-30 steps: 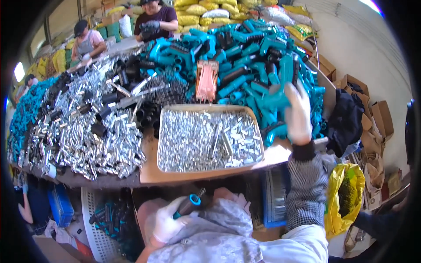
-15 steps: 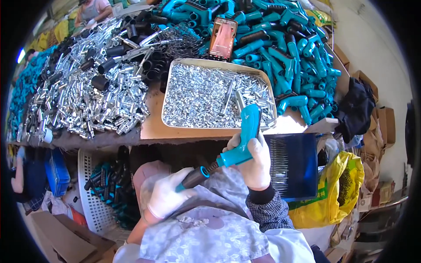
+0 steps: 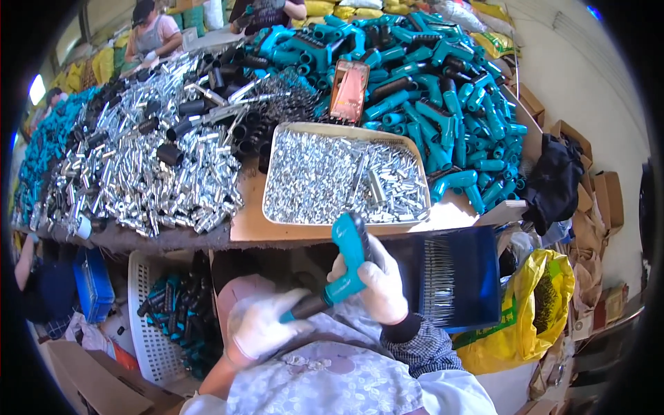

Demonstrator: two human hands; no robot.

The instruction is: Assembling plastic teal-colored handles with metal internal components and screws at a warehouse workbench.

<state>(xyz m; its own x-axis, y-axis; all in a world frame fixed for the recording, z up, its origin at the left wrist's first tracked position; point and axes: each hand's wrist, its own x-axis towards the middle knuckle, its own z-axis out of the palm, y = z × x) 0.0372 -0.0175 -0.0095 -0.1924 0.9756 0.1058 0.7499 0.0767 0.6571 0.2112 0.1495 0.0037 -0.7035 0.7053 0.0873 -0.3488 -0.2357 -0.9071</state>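
In my gloved right hand [image 3: 384, 287], closed around it, is a teal pistol-shaped tool handle [image 3: 351, 252] with a black back. The handle's bent end points up and away from me. My gloved left hand [image 3: 266, 326], a little smeared by motion, grips the black sleeve [image 3: 309, 306] with a teal end at the handle's lower left. Sleeve and handle meet with no gap showing. Both hands are above my lap, in front of the table edge. Just beyond them lies a shallow tray [image 3: 311, 223] of small silver metal parts.
Silver metal pieces [image 3: 159, 187] cover the table's left. Teal handles [image 3: 443, 104] are heaped at the right, beside a phone [image 3: 349, 90]. Below are a white basket [image 3: 138, 297], a blue bin of thin metal rods [image 3: 477, 277] and a yellow sack [image 3: 512, 325]. Other people [image 3: 155, 34] sit across the table.
The black sleeve has come up against the teal handle, covering the dark coiled part that showed between them. My right hand and the handle have moved left and toward me. The view has tilted up slightly.
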